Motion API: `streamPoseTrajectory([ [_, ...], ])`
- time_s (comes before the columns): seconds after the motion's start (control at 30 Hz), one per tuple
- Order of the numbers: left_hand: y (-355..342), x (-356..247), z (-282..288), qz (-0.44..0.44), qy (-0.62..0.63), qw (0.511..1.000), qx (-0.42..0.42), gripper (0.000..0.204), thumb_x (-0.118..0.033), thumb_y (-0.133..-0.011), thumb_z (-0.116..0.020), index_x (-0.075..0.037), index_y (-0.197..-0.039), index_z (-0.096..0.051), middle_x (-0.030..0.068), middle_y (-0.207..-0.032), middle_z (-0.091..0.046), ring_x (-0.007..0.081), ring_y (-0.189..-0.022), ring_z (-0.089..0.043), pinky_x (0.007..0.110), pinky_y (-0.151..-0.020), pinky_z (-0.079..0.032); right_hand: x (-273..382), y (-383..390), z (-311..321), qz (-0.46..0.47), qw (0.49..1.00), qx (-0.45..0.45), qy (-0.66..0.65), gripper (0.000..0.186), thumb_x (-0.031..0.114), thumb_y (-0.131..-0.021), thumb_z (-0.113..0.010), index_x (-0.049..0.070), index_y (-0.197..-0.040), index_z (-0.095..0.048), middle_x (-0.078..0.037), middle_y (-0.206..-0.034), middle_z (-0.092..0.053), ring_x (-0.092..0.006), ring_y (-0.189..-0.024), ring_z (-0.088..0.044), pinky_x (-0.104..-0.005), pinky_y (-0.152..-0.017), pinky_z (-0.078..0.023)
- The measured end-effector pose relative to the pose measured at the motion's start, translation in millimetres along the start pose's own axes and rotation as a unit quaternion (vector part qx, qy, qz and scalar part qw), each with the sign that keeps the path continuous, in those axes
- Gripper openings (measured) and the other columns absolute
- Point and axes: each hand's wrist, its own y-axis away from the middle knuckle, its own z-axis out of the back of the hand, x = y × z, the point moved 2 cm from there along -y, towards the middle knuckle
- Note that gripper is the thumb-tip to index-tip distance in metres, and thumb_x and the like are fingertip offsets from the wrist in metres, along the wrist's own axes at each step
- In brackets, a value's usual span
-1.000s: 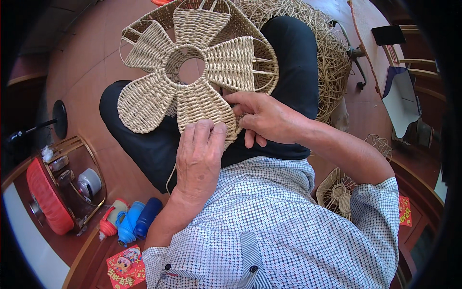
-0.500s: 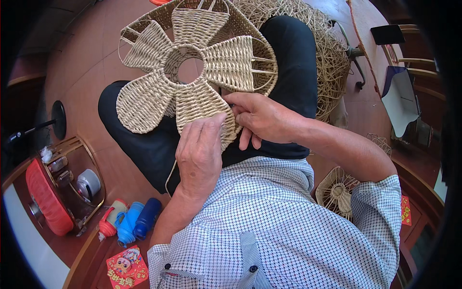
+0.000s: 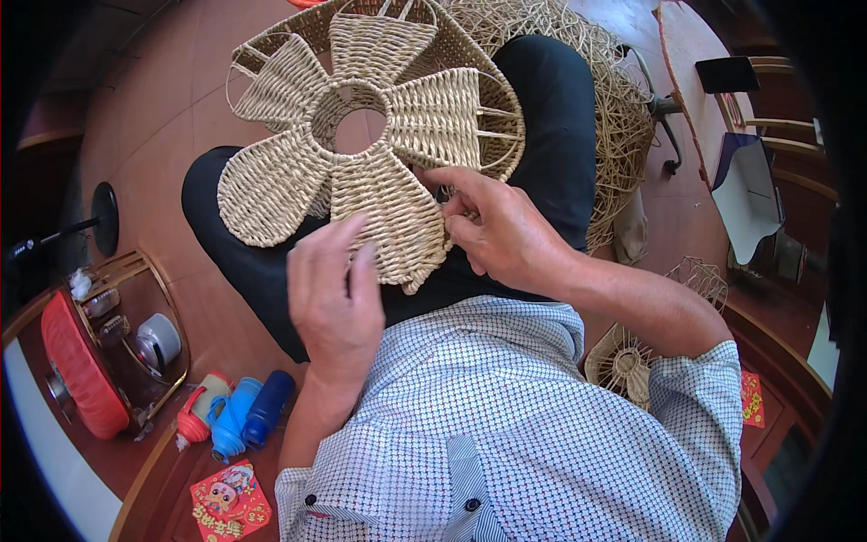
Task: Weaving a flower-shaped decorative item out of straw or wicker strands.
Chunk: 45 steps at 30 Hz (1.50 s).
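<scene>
The dark-trousered lap (image 3: pixel 553 117) carries a flower-shaped straw weaving (image 3: pixel 437 117), which I see lying between the knees and reaching past the lap's far edge. Its nearest petal (image 3: pixel 384 206) has its long axis running from the central ring (image 3: pixel 350 157) toward the waist, leaning slightly to the person's right. The right hand (image 3: pixel 497 221) is the nearer, its grip curled against that petal's right edge; what it pinches there, if anything, I can't tell. The left hand (image 3: pixel 334 289), blurred, hangs released by the lower left edge, petal ahead and to its right; contact is unclear.
</scene>
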Motion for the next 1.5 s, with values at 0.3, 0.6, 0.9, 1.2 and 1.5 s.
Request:
streamPoseTrajectory([
  [0.3, 25.3, 19.3, 19.0, 0.334, 0.160, 0.922, 0.108, 0.026, -0.008, -0.106, -0.072, 0.003, -0.126, -0.062, 0.0143, -0.114, -0.073, 0.0205, -0.086, -0.072, 0.034, -0.082, -0.059, -4.7, -1.0, -9.9, 0.137, 0.967, -0.095, 0.193, 0.044, -0.001, -0.102, -0.057, -0.008, -0.145, -0.052, -0.029, -0.100, -0.075, -0.0481, -0.096, -0.076, -0.0564, -0.084, -0.060],
  [0.6, 18.7, 34.6, 18.6, 0.339, 0.257, 0.897, 0.117, 0.020, -0.004, -0.108, -0.065, 0.003, -0.127, -0.060, 0.0065, -0.096, -0.073, 0.0110, -0.090, -0.070, 0.026, -0.083, -0.054, -5.2, -4.0, -8.0, 0.147, 0.948, -0.107, 0.261, 0.049, 0.001, -0.095, -0.065, 0.002, -0.143, -0.057, -0.019, -0.093, -0.076, -0.0422, -0.087, -0.077, -0.0511, -0.080, -0.060],
  [0.9, 21.6, 56.7, 12.7, 0.353, 0.363, 0.852, 0.132, 0.018, -0.007, -0.105, -0.067, 0.001, -0.120, -0.063, 0.0034, -0.087, -0.073, 0.0067, -0.082, -0.068, 0.024, -0.077, -0.051, 3.3, -6.1, -1.6, 0.119, 0.964, -0.076, 0.225, 0.034, -0.001, -0.095, -0.063, 0.000, -0.129, -0.060, -0.020, -0.079, -0.072, -0.0411, -0.081, -0.077, -0.0522, -0.075, -0.059],
  [1.2, 15.9, 53.7, 22.8, 0.365, 0.324, 0.859, 0.154, 0.027, -0.012, -0.107, -0.070, 0.002, -0.129, -0.063, 0.0003, -0.088, -0.070, 0.0060, -0.083, -0.066, 0.023, -0.080, -0.048, 14.5, 8.8, -13.3, 0.225, 0.922, -0.152, 0.276, 0.034, 0.014, -0.103, -0.071, 0.002, -0.134, -0.062, -0.020, -0.123, -0.070, -0.0394, -0.095, -0.078, -0.0502, -0.076, -0.063],
  [1.5, 17.0, 58.7, 22.9, 0.351, 0.302, 0.863, 0.201, 0.022, -0.013, -0.109, -0.068, 0.005, -0.119, -0.076, -0.0001, -0.094, -0.073, 0.0053, -0.084, -0.064, 0.023, -0.077, -0.049, 7.6, -0.9, -41.4, 0.184, 0.914, -0.133, 0.335, 0.025, 0.027, -0.100, -0.080, 0.013, -0.113, -0.065, -0.009, -0.104, -0.062, -0.0317, -0.081, -0.073, -0.0465, -0.067, -0.059],
])
